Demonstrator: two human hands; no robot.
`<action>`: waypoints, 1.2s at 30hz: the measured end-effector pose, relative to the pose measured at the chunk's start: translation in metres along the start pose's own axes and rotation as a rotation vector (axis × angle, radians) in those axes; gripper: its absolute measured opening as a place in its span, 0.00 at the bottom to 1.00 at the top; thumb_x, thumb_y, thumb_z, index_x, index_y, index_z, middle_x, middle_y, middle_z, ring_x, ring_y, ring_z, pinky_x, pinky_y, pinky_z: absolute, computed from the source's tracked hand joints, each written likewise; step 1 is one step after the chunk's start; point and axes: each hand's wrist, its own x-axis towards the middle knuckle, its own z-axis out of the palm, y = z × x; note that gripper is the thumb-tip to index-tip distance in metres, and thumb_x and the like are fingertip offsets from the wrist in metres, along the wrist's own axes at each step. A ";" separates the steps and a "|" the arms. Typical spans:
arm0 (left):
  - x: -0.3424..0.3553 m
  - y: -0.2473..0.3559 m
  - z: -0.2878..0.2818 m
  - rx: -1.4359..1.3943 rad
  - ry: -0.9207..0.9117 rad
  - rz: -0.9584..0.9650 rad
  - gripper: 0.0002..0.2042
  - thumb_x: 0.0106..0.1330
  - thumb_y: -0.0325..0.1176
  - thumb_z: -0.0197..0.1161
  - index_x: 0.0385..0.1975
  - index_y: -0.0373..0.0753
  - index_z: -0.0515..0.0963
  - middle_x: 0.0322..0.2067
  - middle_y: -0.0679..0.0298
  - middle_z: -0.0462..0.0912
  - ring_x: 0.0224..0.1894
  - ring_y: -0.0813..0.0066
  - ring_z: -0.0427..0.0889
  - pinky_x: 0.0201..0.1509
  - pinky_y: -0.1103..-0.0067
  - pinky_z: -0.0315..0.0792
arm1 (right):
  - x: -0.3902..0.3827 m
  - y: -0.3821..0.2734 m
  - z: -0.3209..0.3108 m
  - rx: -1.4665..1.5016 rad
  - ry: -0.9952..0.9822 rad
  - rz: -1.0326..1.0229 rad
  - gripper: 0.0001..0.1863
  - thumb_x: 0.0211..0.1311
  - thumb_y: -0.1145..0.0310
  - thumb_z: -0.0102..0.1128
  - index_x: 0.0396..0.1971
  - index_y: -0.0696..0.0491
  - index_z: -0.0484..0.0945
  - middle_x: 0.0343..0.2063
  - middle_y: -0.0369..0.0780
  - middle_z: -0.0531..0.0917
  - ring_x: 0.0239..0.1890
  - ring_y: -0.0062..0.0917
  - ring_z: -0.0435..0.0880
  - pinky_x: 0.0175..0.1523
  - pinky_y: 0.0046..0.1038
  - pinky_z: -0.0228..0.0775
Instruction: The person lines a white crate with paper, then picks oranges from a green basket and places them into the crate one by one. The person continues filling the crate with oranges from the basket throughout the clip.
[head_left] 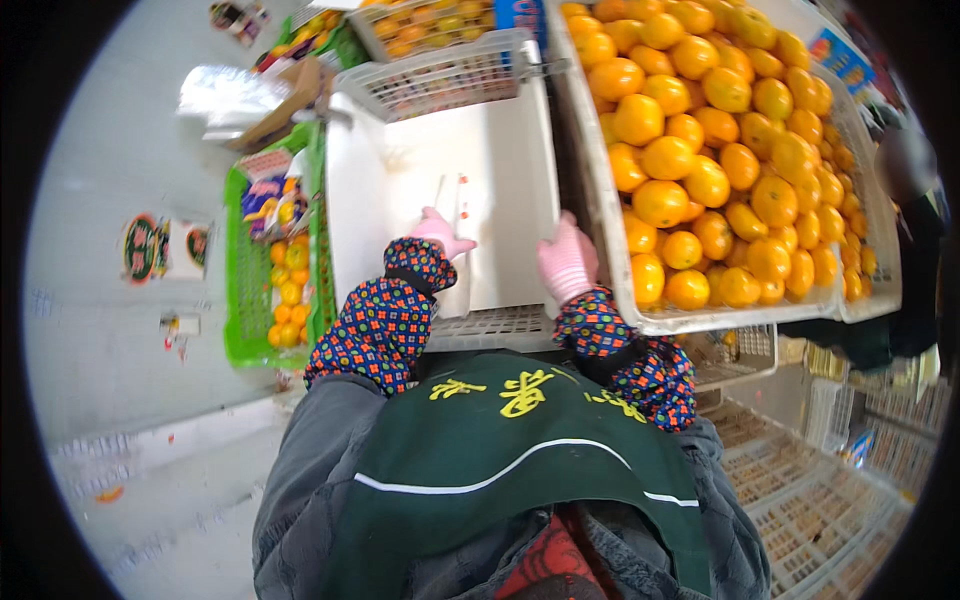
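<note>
Both hands wear pink gloves below flower-patterned sleeve covers (pixel 375 325). The left hand (pixel 440 232) is inside the pale, slatted crate (pixel 541 160), over its white liner (pixel 510 225); its thumb stands away from the fingers to the right, hand partly spread. Contact with the liner cannot be told. Just beyond the left hand, a narrow strip with red marks (pixel 463 200) lies on the liner. The right hand (pixel 568 258) is at the same crate's right wall, fingers bent; whether they pinch the rim cannot be told. The lined crate thus lies beneath the left hand and just left of the right hand. Immediately right of the right hand, a 2nd crate (pixel 740 322) carries heaped orange citrus fruit (pixel 740 165). Left of the left hand, beyond the lined crate's wall, a green basket (pixel 236 290) holds orange fruit (pixel 292 292) nearer and purple packets (pixel 272 205) farther off. Ahead of both hands, past the lined crate, is more fruit in a crate (pixel 425 30). Well right of the right hand, a person in dark clothing (pixel 905 260) is partly visible.
</note>
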 end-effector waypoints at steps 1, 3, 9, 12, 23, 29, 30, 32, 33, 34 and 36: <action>0.006 0.002 0.009 -0.028 -0.010 0.021 0.53 0.53 0.52 0.73 0.65 0.19 0.49 0.53 0.36 0.76 0.56 0.48 0.79 0.61 0.67 0.73 | 0.001 0.001 0.002 -0.032 -0.023 0.038 0.21 0.58 0.64 0.58 0.49 0.59 0.69 0.38 0.56 0.84 0.44 0.53 0.83 0.51 0.48 0.74; 0.025 0.008 0.023 -0.057 0.001 0.062 0.47 0.54 0.46 0.74 0.63 0.22 0.54 0.50 0.38 0.79 0.55 0.48 0.80 0.59 0.66 0.74 | 0.004 0.004 0.007 -0.045 0.006 0.063 0.21 0.57 0.63 0.57 0.49 0.57 0.69 0.37 0.55 0.84 0.44 0.54 0.83 0.51 0.49 0.74; 0.095 0.010 0.006 -0.289 0.258 0.032 0.43 0.48 0.48 0.76 0.61 0.30 0.64 0.51 0.42 0.79 0.56 0.50 0.79 0.61 0.65 0.72 | 0.003 0.008 0.012 -0.015 0.112 -0.062 0.18 0.57 0.69 0.54 0.45 0.62 0.68 0.34 0.58 0.83 0.42 0.56 0.82 0.50 0.50 0.72; 0.100 0.011 -0.024 -0.307 0.367 -0.051 0.48 0.48 0.51 0.75 0.64 0.29 0.61 0.57 0.40 0.75 0.61 0.48 0.75 0.65 0.65 0.68 | 0.004 0.007 0.008 0.009 0.052 -0.029 0.17 0.57 0.70 0.55 0.45 0.61 0.67 0.34 0.58 0.83 0.42 0.56 0.82 0.52 0.51 0.72; -0.029 0.030 0.043 0.109 -0.984 0.628 0.23 0.65 0.36 0.56 0.61 0.41 0.74 0.39 0.64 0.85 0.38 0.75 0.85 0.41 0.77 0.80 | 0.000 0.004 0.003 -0.007 0.035 0.011 0.19 0.58 0.69 0.55 0.48 0.62 0.67 0.36 0.57 0.83 0.44 0.53 0.82 0.51 0.49 0.72; 0.035 0.052 0.049 0.122 -0.586 0.887 0.33 0.59 0.32 0.62 0.68 0.39 0.63 0.44 0.55 0.85 0.41 0.65 0.84 0.48 0.73 0.78 | -0.005 0.001 -0.009 -0.005 0.018 0.045 0.20 0.58 0.67 0.56 0.48 0.59 0.67 0.38 0.55 0.83 0.45 0.52 0.82 0.51 0.49 0.72; 0.046 0.055 0.041 0.050 -0.437 0.856 0.35 0.58 0.30 0.63 0.69 0.37 0.61 0.43 0.54 0.84 0.42 0.66 0.84 0.49 0.75 0.77 | -0.005 0.001 -0.009 -0.013 -0.001 0.035 0.20 0.58 0.67 0.56 0.48 0.59 0.67 0.38 0.54 0.83 0.45 0.52 0.82 0.52 0.48 0.72; 0.060 0.060 0.023 0.076 -0.321 0.833 0.37 0.60 0.30 0.61 0.70 0.34 0.57 0.43 0.51 0.84 0.44 0.61 0.84 0.51 0.74 0.77 | -0.007 -0.003 -0.007 -0.014 0.033 0.059 0.20 0.59 0.69 0.59 0.48 0.62 0.67 0.40 0.57 0.83 0.47 0.51 0.83 0.53 0.45 0.74; 0.061 0.060 0.018 0.052 -0.326 0.845 0.36 0.61 0.30 0.61 0.71 0.34 0.57 0.43 0.52 0.84 0.43 0.63 0.84 0.49 0.74 0.77 | -0.011 -0.007 -0.007 -0.009 0.049 0.044 0.20 0.59 0.68 0.58 0.49 0.59 0.67 0.40 0.55 0.83 0.47 0.52 0.82 0.52 0.47 0.73; 0.060 0.061 0.012 0.027 -0.344 0.846 0.36 0.62 0.31 0.60 0.71 0.35 0.57 0.43 0.53 0.84 0.41 0.66 0.83 0.48 0.75 0.77 | -0.017 -0.012 -0.011 -0.027 0.101 0.071 0.20 0.58 0.68 0.57 0.49 0.56 0.67 0.40 0.53 0.83 0.46 0.52 0.81 0.52 0.48 0.73; 0.050 0.057 0.003 -0.105 -0.411 0.805 0.35 0.63 0.31 0.59 0.71 0.37 0.57 0.43 0.55 0.84 0.38 0.71 0.82 0.43 0.78 0.77 | -0.038 -0.027 -0.020 -0.182 0.127 -0.005 0.20 0.58 0.68 0.60 0.49 0.56 0.67 0.47 0.51 0.80 0.49 0.51 0.81 0.53 0.46 0.74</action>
